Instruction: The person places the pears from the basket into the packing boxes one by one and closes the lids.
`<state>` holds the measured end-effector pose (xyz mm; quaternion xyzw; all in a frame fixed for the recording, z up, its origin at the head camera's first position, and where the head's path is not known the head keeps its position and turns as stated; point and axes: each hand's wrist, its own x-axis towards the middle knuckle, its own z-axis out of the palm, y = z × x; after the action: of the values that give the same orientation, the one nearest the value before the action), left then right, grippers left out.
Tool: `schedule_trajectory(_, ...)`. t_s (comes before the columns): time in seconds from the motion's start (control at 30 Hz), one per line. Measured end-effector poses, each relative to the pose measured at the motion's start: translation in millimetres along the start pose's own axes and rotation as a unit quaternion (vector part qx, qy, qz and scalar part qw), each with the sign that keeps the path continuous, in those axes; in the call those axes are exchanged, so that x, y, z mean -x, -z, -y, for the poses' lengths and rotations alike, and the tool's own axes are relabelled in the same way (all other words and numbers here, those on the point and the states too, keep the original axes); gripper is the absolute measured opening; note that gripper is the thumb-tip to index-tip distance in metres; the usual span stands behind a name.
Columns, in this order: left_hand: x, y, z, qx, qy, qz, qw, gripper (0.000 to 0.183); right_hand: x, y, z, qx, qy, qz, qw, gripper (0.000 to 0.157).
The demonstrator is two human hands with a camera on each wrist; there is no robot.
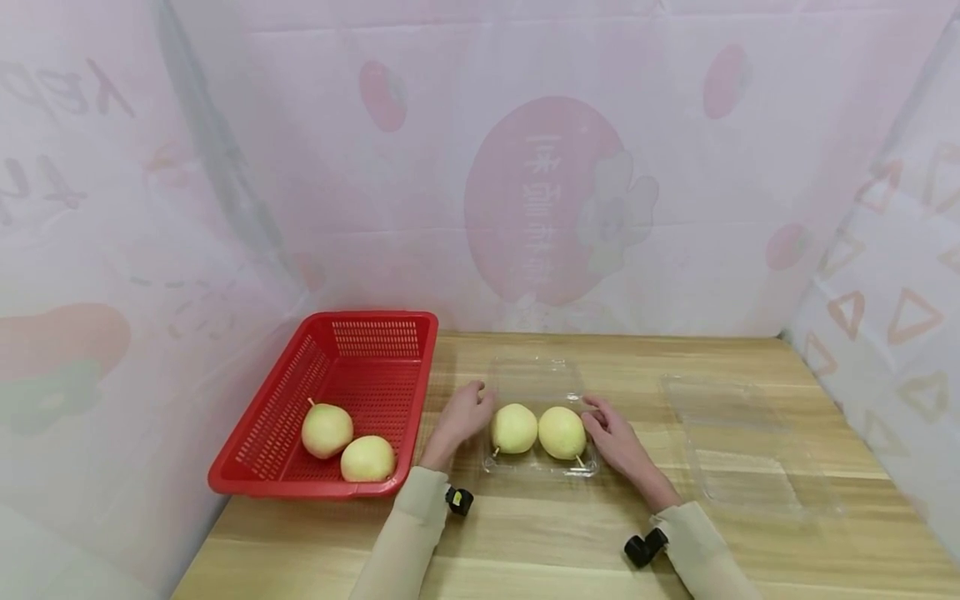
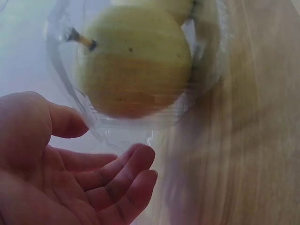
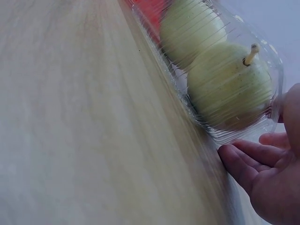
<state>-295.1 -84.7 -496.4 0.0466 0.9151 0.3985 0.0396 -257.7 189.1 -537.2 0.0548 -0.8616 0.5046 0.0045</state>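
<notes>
A clear plastic clamshell box [image 1: 540,468] sits in front of me, its lid [image 1: 534,377] folded open toward the back. Two pale yellow pears lie side by side in it, the left pear [image 1: 514,429] and the right pear [image 1: 562,433], stems toward me. At the box's left end, my left hand [image 1: 467,412] pinches the plastic edge loosely between thumb and curled fingers [image 2: 140,157]. My right hand [image 1: 611,433] holds the opposite end, thumb by the rim and fingertips [image 3: 229,154] against the lower side.
To the left stands a red perforated basket [image 1: 258,417] with two more pears, a rear one [image 1: 327,431] and a front one [image 1: 368,458]. Another clear plastic box [image 1: 750,442] lies open on the right of the wooden table [image 1: 555,542]. Printed cloth [image 1: 420,192] walls in the back and sides.
</notes>
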Motion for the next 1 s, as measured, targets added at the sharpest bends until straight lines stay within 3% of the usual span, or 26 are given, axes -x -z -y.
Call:
schedule_trajectory(0.17, -2.3, -1.7, 4.9, -0.009, 0.012, 0.009, 0.9998, 0.050, 0.7, 1.6, -1.2, 0.000, -0.004, 0.010, 1.000, 0.047)
schedule_trajectory(0.6, -8.6, -2.7, 8.4, 0.023, 0.022, 0.002, 0.9995, 0.045, -2.6, 3.9, -0.1, -0.005, 0.001, 0.006, 1.000, 0.049)
schedule_trajectory(0.83, -9.1, -4.8, 10.0, 0.018, 0.014, -0.010, 0.9997, 0.040, 15.4, 13.0, 42.5, -0.003, -0.002, 0.027, 1.000, 0.047)
schedule_trajectory(1.0, -11.3, -5.8, 11.9, 0.026, 0.009, -0.010, 0.9996, 0.040, 3.3, 7.1, 17.7, -0.009, 0.000, 0.019, 1.000, 0.048)
